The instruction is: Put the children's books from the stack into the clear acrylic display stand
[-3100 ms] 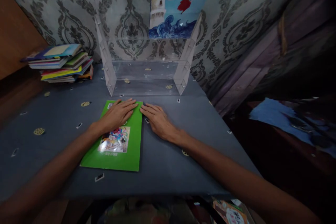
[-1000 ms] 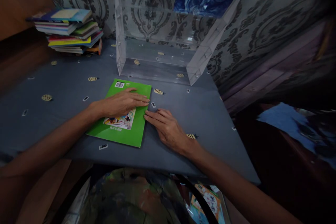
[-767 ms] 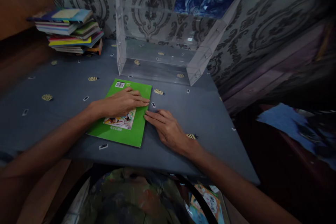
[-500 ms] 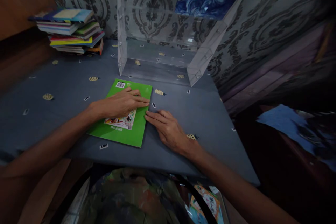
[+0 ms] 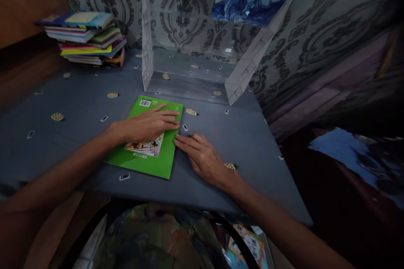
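A thin green book [image 5: 154,167] lies flat near the table's front edge, its barcode at the far left corner and a small picture in the middle. Across its upper half rests my left hand [image 5: 151,124], palm down with the fingers stretched out and the thumb apart; it hides part of the picture. My right hand [image 5: 203,157] lies on the tablecloth beside the book, its fingertips touching the right edge. The fingers of that hand are extended and hold nothing.
A clear acrylic rack [image 5: 189,83] stands behind the book, with a sea-picture cover [image 5: 246,4] in its upper part. At the back left is a stack of books [image 5: 88,40]. The patterned grey tablecloth [image 5: 82,138] covers the table. Below the front edge sits an orange-covered book [image 5: 249,243].
The fingers of my left hand have spread a little, with the thumb moving farther from the rest. My right hand and the book stay nearly in place.
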### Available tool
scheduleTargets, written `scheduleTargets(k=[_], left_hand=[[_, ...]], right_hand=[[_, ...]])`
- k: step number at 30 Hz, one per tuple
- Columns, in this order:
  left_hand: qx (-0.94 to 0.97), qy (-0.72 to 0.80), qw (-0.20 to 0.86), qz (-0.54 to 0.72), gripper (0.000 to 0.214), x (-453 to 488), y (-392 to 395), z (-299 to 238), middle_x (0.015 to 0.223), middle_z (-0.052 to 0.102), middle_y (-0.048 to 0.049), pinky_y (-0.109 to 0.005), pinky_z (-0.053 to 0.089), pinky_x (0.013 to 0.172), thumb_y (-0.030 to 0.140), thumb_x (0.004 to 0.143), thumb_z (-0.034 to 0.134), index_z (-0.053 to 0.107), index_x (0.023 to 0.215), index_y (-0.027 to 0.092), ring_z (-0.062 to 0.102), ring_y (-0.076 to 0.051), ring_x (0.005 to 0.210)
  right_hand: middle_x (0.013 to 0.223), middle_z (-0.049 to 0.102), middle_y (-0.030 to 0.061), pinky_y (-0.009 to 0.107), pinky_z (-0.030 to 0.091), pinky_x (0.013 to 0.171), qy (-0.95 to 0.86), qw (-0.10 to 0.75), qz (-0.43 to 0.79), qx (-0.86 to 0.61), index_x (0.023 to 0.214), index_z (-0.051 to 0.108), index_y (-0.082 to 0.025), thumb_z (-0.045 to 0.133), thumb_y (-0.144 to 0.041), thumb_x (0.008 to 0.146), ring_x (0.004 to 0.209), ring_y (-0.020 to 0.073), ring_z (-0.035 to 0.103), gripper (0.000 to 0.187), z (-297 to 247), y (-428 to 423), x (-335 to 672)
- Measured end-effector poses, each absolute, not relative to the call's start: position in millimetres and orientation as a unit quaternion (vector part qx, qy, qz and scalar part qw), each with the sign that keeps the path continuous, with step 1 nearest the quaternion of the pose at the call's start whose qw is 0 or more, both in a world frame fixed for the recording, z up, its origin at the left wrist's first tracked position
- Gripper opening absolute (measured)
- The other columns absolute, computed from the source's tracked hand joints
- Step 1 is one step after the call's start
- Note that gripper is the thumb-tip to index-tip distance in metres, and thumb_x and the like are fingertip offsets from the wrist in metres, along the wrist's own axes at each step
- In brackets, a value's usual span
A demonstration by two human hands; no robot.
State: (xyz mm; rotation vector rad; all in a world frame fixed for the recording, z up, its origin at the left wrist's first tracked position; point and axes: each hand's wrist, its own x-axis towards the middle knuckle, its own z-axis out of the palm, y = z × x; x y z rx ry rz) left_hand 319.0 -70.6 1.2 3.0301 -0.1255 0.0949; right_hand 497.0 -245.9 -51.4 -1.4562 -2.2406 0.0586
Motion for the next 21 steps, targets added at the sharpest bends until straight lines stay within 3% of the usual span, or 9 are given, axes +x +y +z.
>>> scheduleTargets(k=[3, 10, 16, 21], left_hand=[[0.997, -0.046, 0.049, 0.033, 0.041, 319.5, -69.6, -2.0, 0.14, 0.06, -0.0082, -0.047, 0.015, 0.124, 0.007, 0.093, 0.042, 0.06, 0.128, 0.018, 0.037, -0.022, 0.146], [0.996, -0.016, 0.065, 0.051, 0.042, 318.2, -70.7, -3.1, 0.126, 0.068, -0.0056, -0.054, 0.017, 0.121, 0.006, 0.091, 0.046, 0.064, 0.124, 0.025, 0.053, -0.024, 0.128], [0.995, -0.034, 0.074, 0.051, 0.041, 317.9, -70.6, -1.3, 0.129, 0.067, -0.0042, -0.055, 0.011, 0.123, 0.005, 0.092, 0.046, 0.064, 0.123, 0.024, 0.035, -0.025, 0.147], [0.997, -0.029, 0.064, 0.044, 0.038, 315.8, -72.9, 1.5, 0.134, 0.065, -0.0038, -0.059, 0.006, 0.123, 0.005, 0.094, 0.047, 0.062, 0.123, 0.022, 0.034, -0.026, 0.148]], right_hand=[[0.134, 0.067, 0.0112, 0.046, 0.055, 0.09, -0.816, 0.232, 0.023, -0.529, 0.137, 0.061, -0.019, 0.043, -0.003, 0.09, 0.095, 0.025, 0.059, 0.053, -51.8, -245.5, 497.4], [0.133, 0.067, 0.0102, 0.046, 0.054, 0.091, -0.816, 0.235, 0.017, -0.528, 0.137, 0.06, -0.021, 0.045, -0.002, 0.09, 0.097, 0.0244, 0.06, 0.054, -51.1, -245.9, 497.6], [0.131, 0.068, 0.0115, 0.045, 0.055, 0.09, -0.819, 0.228, 0.002, -0.526, 0.131, 0.064, -0.014, 0.041, -0.001, 0.089, 0.094, 0.0244, 0.059, 0.05, -50.5, -246.1, 496.7], [0.131, 0.068, 0.01, 0.044, 0.054, 0.089, -0.82, 0.23, -0.002, -0.524, 0.131, 0.064, -0.017, 0.041, -0.001, 0.089, 0.094, 0.0242, 0.059, 0.05, -51.8, -245.6, 497.0]])
